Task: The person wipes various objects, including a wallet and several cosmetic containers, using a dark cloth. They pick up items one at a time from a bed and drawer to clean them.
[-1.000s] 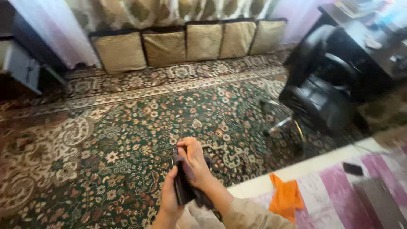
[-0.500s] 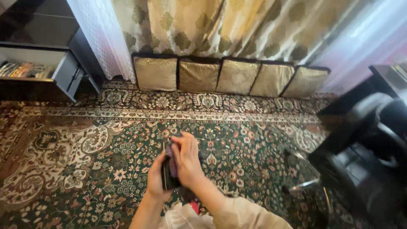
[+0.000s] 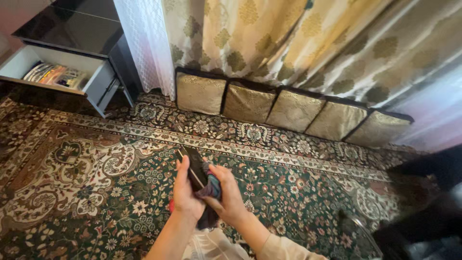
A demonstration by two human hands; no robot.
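My left hand point(image 3: 185, 192) grips a flat black phone-like slab point(image 3: 193, 166), held upright and tilted over the carpet. My right hand point(image 3: 232, 200) presses a dark purplish cloth point(image 3: 210, 185) against the slab's lower right side; the cloth's tail hangs down between my wrists. Both hands meet in the lower middle of the head view, with beige sleeves below them. Part of the slab is hidden by my fingers and the cloth.
A patterned green, cream and brown carpet point(image 3: 96, 168) covers the floor. Several gold cushions point(image 3: 250, 103) lean against floral curtains point(image 3: 288, 43). A dark cabinet with an open drawer point(image 3: 62, 72) holding small items stands at the upper left. A dark chair point(image 3: 423, 216) sits at the lower right.
The view has swung left and up: the chair slid out to the right and the open drawer came in. The slab now sticks out higher above my left hand, with the right hand lower on it.
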